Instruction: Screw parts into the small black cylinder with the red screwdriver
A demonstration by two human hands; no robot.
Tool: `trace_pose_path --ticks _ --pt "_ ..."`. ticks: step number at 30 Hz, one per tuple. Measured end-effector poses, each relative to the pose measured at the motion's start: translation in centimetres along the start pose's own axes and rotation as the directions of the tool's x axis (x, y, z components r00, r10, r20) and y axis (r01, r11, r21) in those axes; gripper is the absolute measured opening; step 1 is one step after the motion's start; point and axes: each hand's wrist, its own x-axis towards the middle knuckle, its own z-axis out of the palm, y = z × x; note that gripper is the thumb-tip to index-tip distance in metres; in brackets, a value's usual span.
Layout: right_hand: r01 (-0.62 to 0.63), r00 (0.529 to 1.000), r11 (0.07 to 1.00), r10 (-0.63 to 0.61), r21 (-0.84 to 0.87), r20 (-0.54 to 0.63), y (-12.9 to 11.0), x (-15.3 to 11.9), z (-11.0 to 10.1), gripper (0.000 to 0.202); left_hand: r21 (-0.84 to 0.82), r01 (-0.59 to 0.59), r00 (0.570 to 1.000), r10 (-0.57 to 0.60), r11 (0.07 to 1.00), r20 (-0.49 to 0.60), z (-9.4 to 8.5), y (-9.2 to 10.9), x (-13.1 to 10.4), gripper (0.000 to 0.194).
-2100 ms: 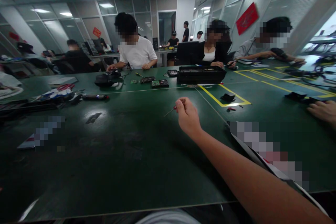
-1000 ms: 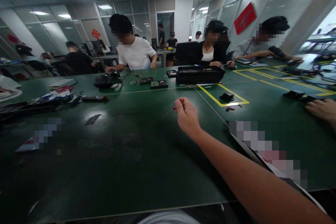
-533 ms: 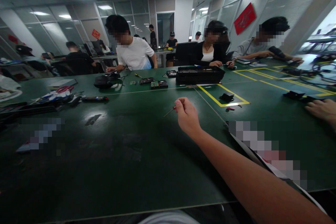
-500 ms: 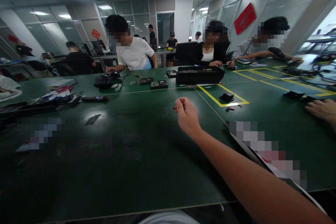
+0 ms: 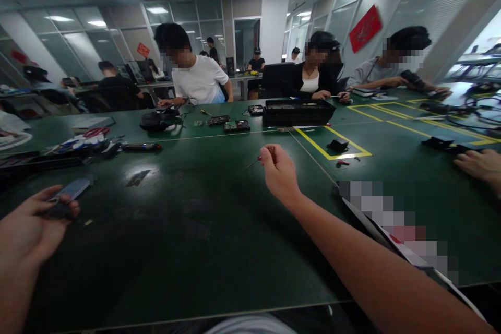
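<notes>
My right hand (image 5: 280, 173) is stretched out over the middle of the dark green table (image 5: 203, 229), fingers closed on a thin screwdriver (image 5: 255, 160) with a red handle whose metal shaft points left. My left hand (image 5: 29, 227) is at the lower left, palm up, holding a small dark flat device (image 5: 64, 198) between thumb and fingers.
Across the table lie circuit boards (image 5: 235, 124), a black tray (image 5: 298, 110), a black headset (image 5: 157, 118) and a pile of tools (image 5: 88, 142). Yellow tape (image 5: 332, 148) marks a square holding a small black part (image 5: 338, 144). Three people sit opposite. Another person's hand (image 5: 477, 164) rests at the right edge.
My left hand has come into view at the lower left, holding the flat device that lay on the table. My right hand with the screwdriver has stayed still.
</notes>
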Motion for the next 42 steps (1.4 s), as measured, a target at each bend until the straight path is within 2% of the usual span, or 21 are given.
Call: trace_pose_path --ticks 2,4,7,9,13,15,17,20,24,26,27,30,33,35,40,42 --pt "0.002 1.0 1.0 -0.002 -0.009 0.014 -0.1 0.0 -0.1 0.031 -0.086 0.067 0.996 -0.061 0.994 0.067 2.5 -0.4 -0.5 0.033" --pt "-0.005 1.0 1.0 0.005 -0.023 0.023 -0.3 0.1 -0.2 0.032 -0.122 0.079 0.986 -0.059 0.989 0.157 5.5 -0.6 -1.5 0.036" --pt "-0.015 0.999 0.999 0.017 -0.044 0.031 -0.4 0.1 -0.3 0.031 -0.168 0.08 0.943 -0.021 0.982 0.332 10.7 -1.0 -3.6 0.042" --pt "-0.009 0.999 0.999 0.011 -0.047 0.031 -0.3 0.2 -0.3 0.03 -0.142 0.057 0.889 0.014 0.988 0.457 14.2 -1.6 -5.2 0.045" --pt "0.038 0.999 0.997 -0.038 -0.061 -0.004 0.1 0.1 -0.4 0.027 -0.157 -0.064 0.712 0.155 0.985 0.685 20.5 -3.6 -8.4 0.038" --pt "0.055 0.998 0.996 -0.057 -0.072 -0.028 0.2 0.1 -0.4 0.027 -0.163 -0.14 0.633 0.215 0.977 0.744 22.7 -4.8 -9.9 0.037" --pt "0.046 0.998 0.997 -0.049 -0.059 -0.045 0.2 0.2 -0.4 0.029 -0.105 -0.269 0.598 0.251 0.957 0.761 24.1 -6.0 -11.0 0.049" --pt "0.015 1.0 0.998 -0.016 -0.064 -0.022 -0.3 0.2 -0.4 0.026 -0.037 -0.467 0.538 0.318 0.883 0.781 24.6 -7.7 -11.8 0.056" --pt "0.062 0.998 0.99 -0.061 -0.124 0.009 -1.1 -0.2 -0.4 0.029 -0.064 -0.624 0.382 0.375 0.778 0.845 24.0 -9.1 -11.4 0.036" --pt "0.092 0.996 0.991 -0.094 -0.096 -0.011 -1.3 -0.5 -0.5 0.027 -0.091 -0.684 0.331 0.42 0.724 0.845 23.8 -9.4 -11.0 0.032" --pt "0.105 0.994 0.992 -0.107 -0.075 -0.023 -1.4 -0.6 -0.5 0.025 -0.103 -0.702 0.323 0.444 0.704 0.836 23.7 -9.5 -10.9 0.033" --pt "0.122 0.992 0.993 -0.121 0.006 -0.041 -1.2 -0.8 -0.5 0.022 -0.114 -0.706 0.346 0.48 0.699 0.806 23.8 -9.8 -10.7 0.037" --pt "0.11 0.994 0.993 -0.108 0.053 -0.033 -0.9 -0.9 -0.4 0.021 -0.082 -0.685 0.393 0.462 0.724 0.795 23.8 -9.8 -10.8 0.044" --pt "0.098 0.995 0.994 -0.098 0.05 -0.019 -0.7 -0.9 -0.2 0.021 -0.065 -0.678 0.408 0.449 0.732 0.795 23.7 -9.7 -10.9 0.043" --pt "0.075 0.997 0.997 -0.075 0.008 0.008 -1.0 -0.8 -0.1 0.021 -0.078 -0.669 0.388 0.437 0.739 0.812 23.5 -9.4 -10.9 0.036" --pt "0.069 0.998 0.998 -0.069 -0.007 0.01 -1.2 -0.8 -0.2 0.022 -0.077 -0.658 0.393 0.428 0.749 0.814 23.5 -9.4 -10.9 0.037"
